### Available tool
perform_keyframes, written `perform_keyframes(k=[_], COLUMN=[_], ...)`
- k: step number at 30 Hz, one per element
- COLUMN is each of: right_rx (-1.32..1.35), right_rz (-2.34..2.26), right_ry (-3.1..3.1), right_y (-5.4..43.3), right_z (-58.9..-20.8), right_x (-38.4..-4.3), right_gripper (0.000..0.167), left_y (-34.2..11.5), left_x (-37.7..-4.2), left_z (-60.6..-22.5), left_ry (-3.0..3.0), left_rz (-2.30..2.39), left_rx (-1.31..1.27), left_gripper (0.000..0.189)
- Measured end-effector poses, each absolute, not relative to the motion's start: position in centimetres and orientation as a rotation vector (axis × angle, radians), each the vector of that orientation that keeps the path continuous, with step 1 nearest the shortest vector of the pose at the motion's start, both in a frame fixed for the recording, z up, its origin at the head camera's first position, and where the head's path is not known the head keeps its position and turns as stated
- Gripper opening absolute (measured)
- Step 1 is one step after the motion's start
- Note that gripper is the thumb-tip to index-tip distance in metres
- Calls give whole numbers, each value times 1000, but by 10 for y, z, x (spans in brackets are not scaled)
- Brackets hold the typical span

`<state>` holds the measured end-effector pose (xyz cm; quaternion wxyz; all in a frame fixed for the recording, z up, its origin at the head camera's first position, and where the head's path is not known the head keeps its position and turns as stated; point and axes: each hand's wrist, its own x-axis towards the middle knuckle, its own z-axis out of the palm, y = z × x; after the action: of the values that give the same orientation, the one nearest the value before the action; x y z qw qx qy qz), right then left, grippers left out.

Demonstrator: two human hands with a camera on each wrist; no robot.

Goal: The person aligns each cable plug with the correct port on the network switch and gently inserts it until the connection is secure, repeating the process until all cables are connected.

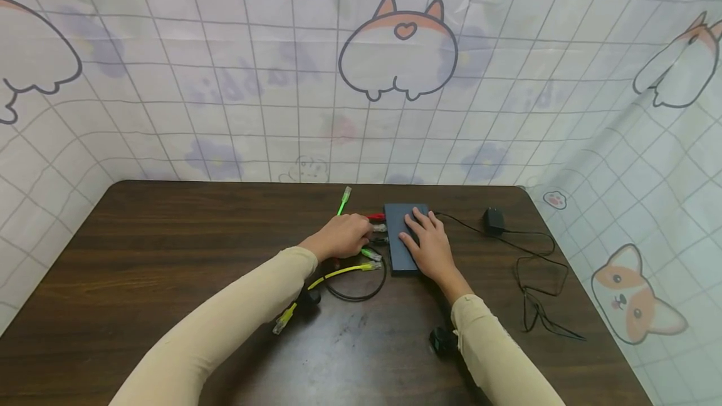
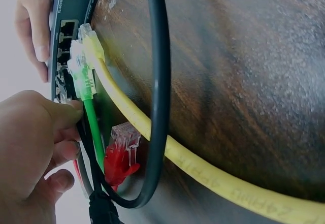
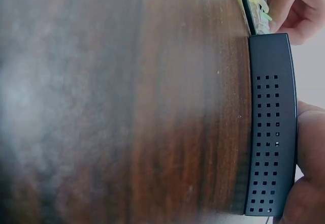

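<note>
A dark blue-grey network switch [image 1: 402, 259] lies on the table, its row of ports facing left. My right hand [image 1: 430, 246] rests on its top with fingers spread. My left hand [image 1: 341, 235] is at the ports, and in the left wrist view its thumb and fingers pinch a black network cable [image 2: 87, 141] close to the switch. The fingers partly hide that cable's plug. Red [image 1: 375, 217] and clear-grey plugs [image 1: 379, 228] sit at the ports above it. A green cable's plug [image 2: 82, 79] and a yellow cable's plug [image 2: 94, 50] lie loose before the ports.
A loose red plug [image 2: 118, 158] lies under the left hand. The black cable loops [image 1: 361, 298] toward me on the table. A black power adapter [image 1: 493, 220] and its tangled cord [image 1: 533, 296] lie on the right. Patterned cloth [image 1: 254, 80] hangs behind the table.
</note>
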<state>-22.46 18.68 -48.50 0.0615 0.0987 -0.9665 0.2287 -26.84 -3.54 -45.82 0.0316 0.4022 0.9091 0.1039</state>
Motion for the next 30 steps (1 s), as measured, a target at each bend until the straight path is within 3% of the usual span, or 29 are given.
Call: perform_keyframes(k=[30], right_rx=[292], right_rz=[714], right_ry=[-2911], right_y=[183], right_z=[-485], right_x=[-223], right_gripper=[52], left_y=[-34], left_x=[-275], left_z=[-463], left_ry=[2740], left_rz=[382], left_rx=[1279], left_gripper=[20])
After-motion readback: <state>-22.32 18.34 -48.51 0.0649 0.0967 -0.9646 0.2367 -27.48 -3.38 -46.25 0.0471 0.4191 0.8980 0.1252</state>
